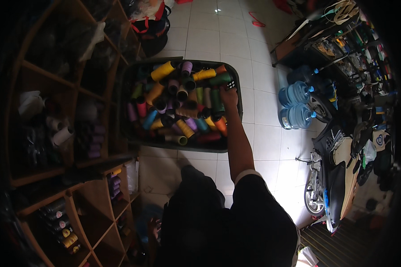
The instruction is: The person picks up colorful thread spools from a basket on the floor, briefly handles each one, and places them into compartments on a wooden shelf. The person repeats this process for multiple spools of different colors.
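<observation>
A dark plastic bin (239, 80) stands on the white tiled floor, filled with several thread cones in yellow, purple, green, blue and orange. My right hand (229, 95) reaches down into its right side, resting among the cones next to a dark green cone (216, 99). A small black object with white dots (231, 83) is at the fingertips. Whether the fingers grip anything is unclear. My left hand (154, 227) hangs low in shadow near the bottom of the wooden shelf (82, 196). Its fingers are too dim to read.
The wooden cubby shelf on the left holds white cones (60, 133), purple cones (93, 142) and dark spools (64, 227). Blue water jugs (296, 104), a parked motorbike (338, 178) and a cluttered rack (356, 49) are to the right. A black bag (149, 24) sits beyond the bin.
</observation>
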A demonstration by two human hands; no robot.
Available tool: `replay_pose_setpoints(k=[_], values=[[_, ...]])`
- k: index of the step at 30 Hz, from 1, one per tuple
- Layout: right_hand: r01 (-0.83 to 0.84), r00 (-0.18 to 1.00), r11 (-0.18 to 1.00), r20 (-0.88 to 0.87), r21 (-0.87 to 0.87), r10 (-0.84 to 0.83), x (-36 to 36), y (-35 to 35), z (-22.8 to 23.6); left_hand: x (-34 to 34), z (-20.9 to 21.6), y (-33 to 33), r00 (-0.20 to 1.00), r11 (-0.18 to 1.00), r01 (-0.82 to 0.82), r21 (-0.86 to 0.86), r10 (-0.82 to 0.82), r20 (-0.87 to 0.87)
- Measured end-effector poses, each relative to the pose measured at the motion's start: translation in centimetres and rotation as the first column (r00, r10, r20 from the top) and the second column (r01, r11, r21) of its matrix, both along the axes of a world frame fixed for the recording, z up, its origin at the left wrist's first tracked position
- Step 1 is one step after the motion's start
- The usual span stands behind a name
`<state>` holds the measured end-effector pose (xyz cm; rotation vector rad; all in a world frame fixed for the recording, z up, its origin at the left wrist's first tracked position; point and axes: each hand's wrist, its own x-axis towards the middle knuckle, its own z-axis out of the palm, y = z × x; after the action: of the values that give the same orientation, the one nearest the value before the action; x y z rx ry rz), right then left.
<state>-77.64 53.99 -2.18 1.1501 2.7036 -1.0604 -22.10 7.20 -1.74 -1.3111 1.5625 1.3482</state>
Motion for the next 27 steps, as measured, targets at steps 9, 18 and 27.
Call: replay_pose_setpoints(k=[9, 18, 27], values=[[0.08, 0.996, 0.996, 0.032, 0.026, -0.081, -1.4, 0.6, -0.9, -0.6, -1.2, 0.2, 0.98, 0.982, -0.189, -0.03, 0.19, 0.053], [0.097, 0.832, 0.993, -0.553, 0.067, -0.044, 5.1, -2.1, 7.9, 0.3, -2.4, 1.1, 0.978, 0.975, -0.211, 0.075, 0.21, 0.021], [-0.016, 0.757, 0.999, -0.651, 0.05, 0.044, 4.8, 0.4, 6.4, -1.4, -3.8, -1.0, 0.981, 0.987, -0.142, -0.074, 0.13, -0.148]])
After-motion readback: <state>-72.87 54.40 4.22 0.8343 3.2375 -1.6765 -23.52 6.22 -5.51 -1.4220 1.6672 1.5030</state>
